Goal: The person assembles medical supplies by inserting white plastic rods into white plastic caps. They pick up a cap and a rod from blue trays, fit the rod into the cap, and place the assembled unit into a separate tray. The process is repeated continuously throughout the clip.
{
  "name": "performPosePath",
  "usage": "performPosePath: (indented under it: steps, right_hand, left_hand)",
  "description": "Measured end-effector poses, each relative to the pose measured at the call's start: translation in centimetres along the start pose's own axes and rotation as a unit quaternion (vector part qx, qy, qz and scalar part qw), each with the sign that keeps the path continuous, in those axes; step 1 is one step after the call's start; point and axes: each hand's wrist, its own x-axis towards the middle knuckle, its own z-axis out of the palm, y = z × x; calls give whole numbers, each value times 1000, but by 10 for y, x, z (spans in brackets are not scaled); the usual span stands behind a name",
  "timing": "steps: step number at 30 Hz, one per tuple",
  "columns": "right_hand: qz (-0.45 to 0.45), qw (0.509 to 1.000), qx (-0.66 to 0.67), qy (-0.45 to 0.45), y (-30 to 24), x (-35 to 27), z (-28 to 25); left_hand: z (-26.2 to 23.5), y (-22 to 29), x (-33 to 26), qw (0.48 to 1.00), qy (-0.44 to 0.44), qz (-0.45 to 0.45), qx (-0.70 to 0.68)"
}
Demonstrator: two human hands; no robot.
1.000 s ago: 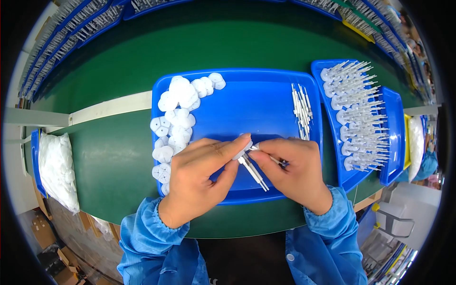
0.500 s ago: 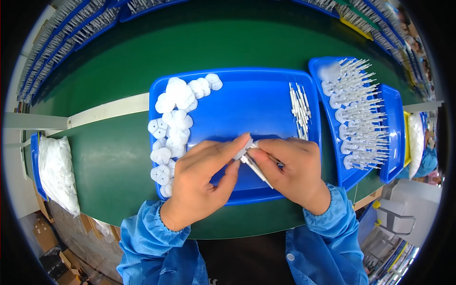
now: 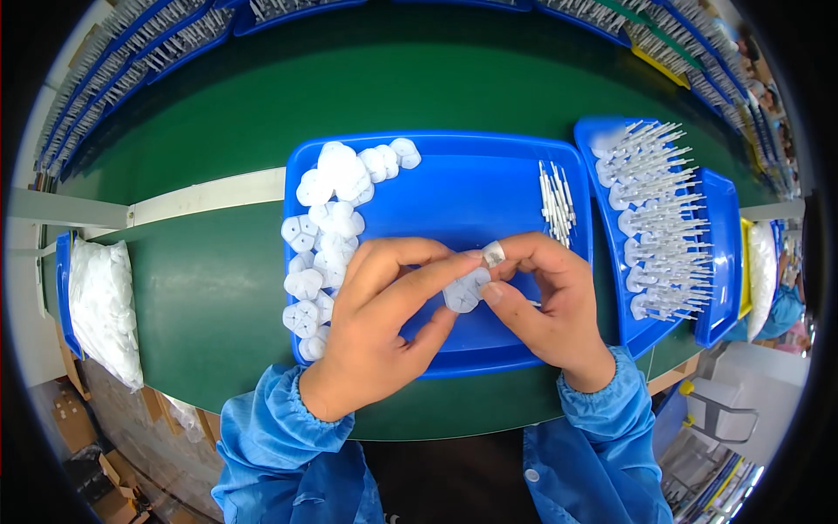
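Above the blue tray (image 3: 476, 360), a white scalloped plastic disc (image 3: 465, 293) is held up between my two hands. My left hand (image 3: 384, 323) is closed, with thumb and fingers on the disc's left and upper edge. The right edge is pinched by thumb and index finger of my right hand (image 3: 554, 301); that index finger wears a whitish wrap (image 3: 494, 254). A small white tip shows beside the right thumb, and the rest of it is hidden. Similar discs (image 3: 330, 218) are heaped along the tray's left side. Thin white sticks (image 3: 557, 203) lie inside the right side.
A second blue tray (image 3: 642, 342) at right holds rows of discs with sticks attached. Beyond it stands another blue tray (image 3: 721, 253). A clear bag of white pieces (image 3: 105, 306) sits at far left. Stacked trays of sticks (image 3: 175, 51) line the back of the green table (image 3: 209, 297).
The disc has turned so its flat face shows, and the sticks that pointed down from it are out of sight. My right fingers have spread somewhat. The view has shifted slightly.
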Motion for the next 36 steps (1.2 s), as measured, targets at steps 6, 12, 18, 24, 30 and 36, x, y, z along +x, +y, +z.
performPosePath:
  steps: [6, 12, 18, 24, 30, 36]
  right_hand:
    - [46, 989, 133, -39, 2, -3, -2]
    - [41, 992, 107, -44, -1, -2, -1]
    - [114, 984, 131, -23, -3, -5, -3]
    - [32, 997, -62, -23, -11, -7, -6]
    - [-146, 884, -438, -74, 4, -20, -17]
    - [-110, 893, -436, -23, -3, -30, -18]
  left_hand:
    - [-1, 0, 1, 1000, 0, 0, -16]
    - [1, 0, -2, 999, 10, -11, -29]
    - [1, -1, 1, 1000, -5, 17, -12]
    - [-2, -1, 1, 999, -17, 39, 33]
    - [1, 7, 1, 988, -115, -22, 96]
    - [5, 11, -1, 985, -139, -29, 102]
